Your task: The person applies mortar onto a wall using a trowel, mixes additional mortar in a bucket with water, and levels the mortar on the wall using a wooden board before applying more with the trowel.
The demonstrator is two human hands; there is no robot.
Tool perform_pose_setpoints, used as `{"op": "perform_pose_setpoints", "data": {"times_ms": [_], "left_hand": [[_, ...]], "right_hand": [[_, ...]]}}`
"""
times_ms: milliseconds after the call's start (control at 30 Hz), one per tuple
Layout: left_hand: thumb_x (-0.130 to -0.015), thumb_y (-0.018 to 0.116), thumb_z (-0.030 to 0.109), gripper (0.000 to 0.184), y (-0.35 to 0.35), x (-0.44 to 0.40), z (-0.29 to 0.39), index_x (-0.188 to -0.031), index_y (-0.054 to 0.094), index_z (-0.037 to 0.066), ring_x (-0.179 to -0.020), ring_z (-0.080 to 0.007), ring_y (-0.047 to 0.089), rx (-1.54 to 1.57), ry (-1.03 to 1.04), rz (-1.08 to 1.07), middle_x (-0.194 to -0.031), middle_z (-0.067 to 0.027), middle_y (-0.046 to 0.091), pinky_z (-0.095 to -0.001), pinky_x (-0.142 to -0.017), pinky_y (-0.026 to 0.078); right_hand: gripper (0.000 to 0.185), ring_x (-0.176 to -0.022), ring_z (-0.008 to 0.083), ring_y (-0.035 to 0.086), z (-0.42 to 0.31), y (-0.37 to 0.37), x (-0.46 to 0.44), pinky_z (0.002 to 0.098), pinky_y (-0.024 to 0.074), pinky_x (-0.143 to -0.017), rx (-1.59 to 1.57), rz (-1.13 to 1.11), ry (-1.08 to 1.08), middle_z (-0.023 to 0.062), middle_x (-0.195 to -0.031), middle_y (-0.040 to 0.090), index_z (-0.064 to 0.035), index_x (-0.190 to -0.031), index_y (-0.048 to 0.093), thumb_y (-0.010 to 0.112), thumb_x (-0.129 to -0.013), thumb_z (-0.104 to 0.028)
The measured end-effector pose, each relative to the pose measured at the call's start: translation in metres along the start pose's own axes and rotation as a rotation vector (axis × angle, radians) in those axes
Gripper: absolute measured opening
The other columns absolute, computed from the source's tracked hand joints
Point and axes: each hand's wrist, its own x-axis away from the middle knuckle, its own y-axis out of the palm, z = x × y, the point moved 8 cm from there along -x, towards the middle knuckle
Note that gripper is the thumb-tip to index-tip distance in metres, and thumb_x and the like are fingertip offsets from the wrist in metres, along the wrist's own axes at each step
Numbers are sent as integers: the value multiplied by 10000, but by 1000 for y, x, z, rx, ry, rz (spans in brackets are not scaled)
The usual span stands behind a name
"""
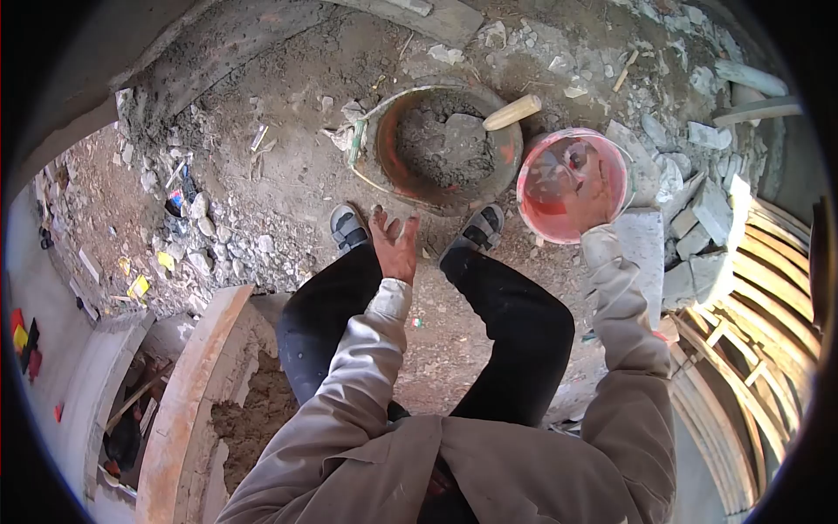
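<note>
My right hand point(594, 196) reaches down into a red bucket point(546, 214) that holds what looks like water. Its fingertips are hard to make out there, so I cannot tell whether they grip anything. Between my feet, my left hand point(395, 249) hangs with its fingers apart and nothing in it. In front of both feet stands a wide, dirty tub point(384, 153) of grey mortar point(432, 153). A trowel lies on the mortar, its wooden handle point(513, 113) resting over the tub's right rim.
Stone rubble point(205, 236) and scraps cover the ground at left. Broken slabs point(711, 210) are piled right of the bucket. Curved wooden strips point(772, 271) stand at far right. A broken masonry edge point(196, 393) rises at lower left, near my left leg.
</note>
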Motion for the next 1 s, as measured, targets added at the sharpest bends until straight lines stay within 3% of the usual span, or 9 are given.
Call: {"op": "perform_pose_setpoints", "data": {"times_ms": [67, 167, 200, 300, 367, 467, 667, 900, 1000], "left_hand": [[-786, 783, 155, 764, 8, -30, -6, -1385, 364, -64, -1251, -304, 473, -12, 132, 79, -1378, -221, 437, -410, -1015, 413], [-772, 802, 149, 751, 13, -79, -9, -1354, 392, -88, -1202, -279, 500, 104, 373, 105, -1320, -213, 495, -345, -1009, 404], [-768, 741, 28, 672, 18, -94, -11, -1360, 432, -40, -1146, -227, 527, 206, 362, 27, -1272, -147, 549, -319, -992, 405], [-739, 666, -64, 639, 31, -119, -12, -1343, 456, -40, -1011, -216, 590, 375, 361, -11, -1127, -119, 616, -324, -918, 453], [-707, 595, -113, 669, 45, -132, -13, -1356, 449, -42, -880, -185, 582, 470, 320, -72, -1051, -102, 626, -303, -743, 459], [-663, 528, -168, 642, 63, -124, 14, -1285, 537, -8, -607, -79, 506, 630, 344, -184, -924, -41, 604, -237, -487, 408], [-629, 535, -127, 694, 72, -82, 60, -1318, 521, -40, -631, -96, 528, 301, 725, -347, -920, -39, 640, -246, -527, 435], [-642, 547, -118, 717, 43, -81, 39, -1353, 502, -34, -606, -101, 523, 206, 739, -384, -966, -50, 624, -242, -527, 434], [-636, 528, -148, 733, 30, -82, 38, -1360, 489, -39, -629, -105, 533, 307, 656, -382, -976, -57, 622, -238, -521, 431]], "right_hand": [[555, -1135, 426, 538, -28, 15, -46, 450, 425, -999, -19, 123, -107, 238, -1246, 556, -55, -1321, 495, 653, -853, -308], [552, -1173, 392, 532, -57, 60, -103, 440, 428, -1000, 60, -201, -251, 222, -1273, 553, -55, -1267, 566, 674, -832, -376], [528, -1140, 353, 576, -61, 80, -110, 428, 437, -991, 301, -206, -361, 203, -1211, 599, -61, -1187, 624, 687, -809, -424], [521, -1111, 346, 608, -102, 110, -74, 430, 448, -985, 817, -771, -348, 188, -1159, 636, -61, -1164, 628, 683, -808, -436], [482, -1078, 354, 627, -100, 140, -35, 461, 469, -950, 846, -807, -346, 183, -1124, 657, -61, -1186, 602, 661, -833, -385], [545, -1021, 396, 629, -62, 175, 12, 515, 473, -892, 655, -697, -402, 208, -1070, 657, -13, -1300, 461, 591, -894, -352], [486, -1001, 387, 646, -52, 67, 44, 495, 501, -868, 635, -251, -134, 267, -1092, 632, 0, -1304, 482, 562, -905, -266], [443, -1100, 371, 627, -41, 241, -9, 480, 507, -911, 165, -671, 205, 258, -1157, 636, 70, -1147, 579, 647, -784, -174], [395, -1100, 362, 626, -65, 217, 22, 473, 509, -912, 64, -859, 213, 267, -1113, 649, 75, -1105, 594, 633, -767, -126]]}}
